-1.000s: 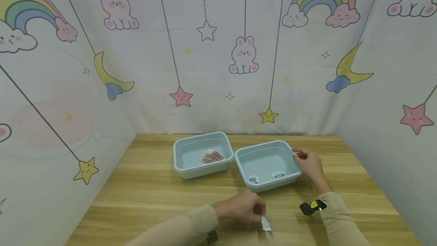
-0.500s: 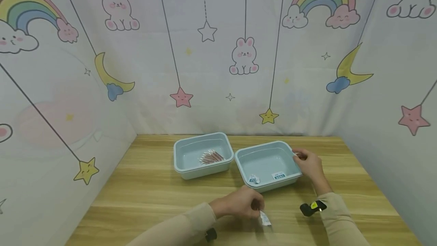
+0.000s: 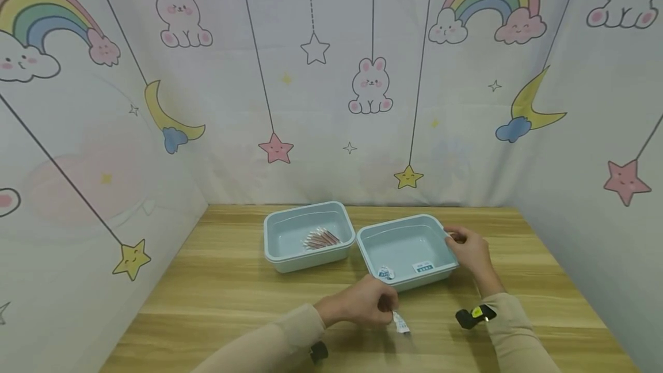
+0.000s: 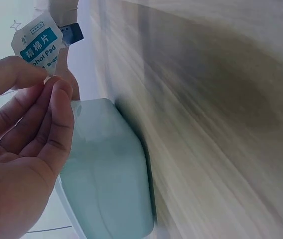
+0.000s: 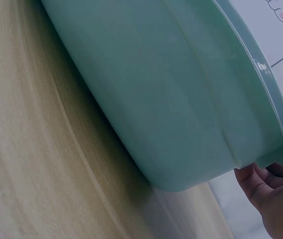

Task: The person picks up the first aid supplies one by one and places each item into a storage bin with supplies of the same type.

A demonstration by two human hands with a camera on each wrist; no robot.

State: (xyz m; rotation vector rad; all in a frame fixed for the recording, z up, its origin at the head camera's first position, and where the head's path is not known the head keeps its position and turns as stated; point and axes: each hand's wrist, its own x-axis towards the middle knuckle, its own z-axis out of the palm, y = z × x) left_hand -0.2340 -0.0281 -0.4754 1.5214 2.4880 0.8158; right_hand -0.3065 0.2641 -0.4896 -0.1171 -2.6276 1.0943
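My left hand (image 3: 364, 303) pinches a small white-and-teal alcohol pad packet (image 4: 38, 44) by one corner, between thumb and fingertips. In the head view the packet (image 3: 400, 323) hangs just in front of the right pale blue plastic basin (image 3: 409, 240). That basin's right rim is gripped by my right hand (image 3: 471, 253), thumb over the edge and fingers against the outer wall. Inside the same basin lie a crumpled-looking packet (image 3: 385, 273) near the front left corner and a flat packet (image 3: 423, 267) along the front wall.
A second pale blue basin (image 3: 284, 240) stands at the left, almost touching the first. Several cotton swabs (image 3: 321, 239) lie in it. The wood-grain table (image 3: 207, 281) is bordered by cartoon-printed curtains (image 3: 331, 102) at the back and sides.
My left hand has moved slightly up and left, toward the right basin, carrying the alcohol pad packet. My right hand and both basins have stayed in place.
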